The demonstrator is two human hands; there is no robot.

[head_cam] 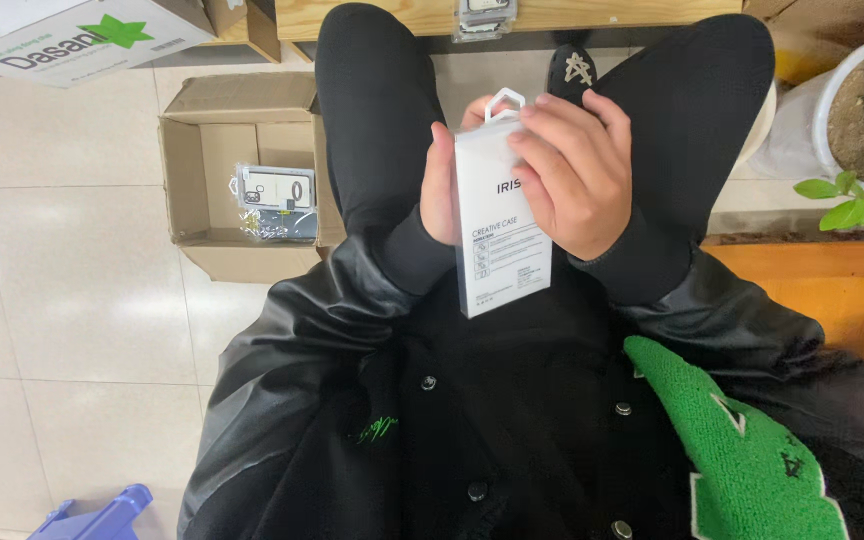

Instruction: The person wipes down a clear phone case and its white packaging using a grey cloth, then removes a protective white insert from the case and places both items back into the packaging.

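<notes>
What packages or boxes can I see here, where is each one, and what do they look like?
Slim white retail box: upright, held between left hand and right hand.
Open brown carton: on the floor, left.
Clear-wrapped packet: inside that carton.
White carton: top left, green star marks.

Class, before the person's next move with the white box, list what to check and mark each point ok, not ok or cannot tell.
1. Left hand on the white box: ok.
2. Right hand gripping it from the other side: ok.
3. Box's hang tab up: ok.
4. Box sealed: cannot tell.
5. Open carton on the floor beside the legs: ok.
6. Carton has room: ok, only a few packets inside.
</notes>
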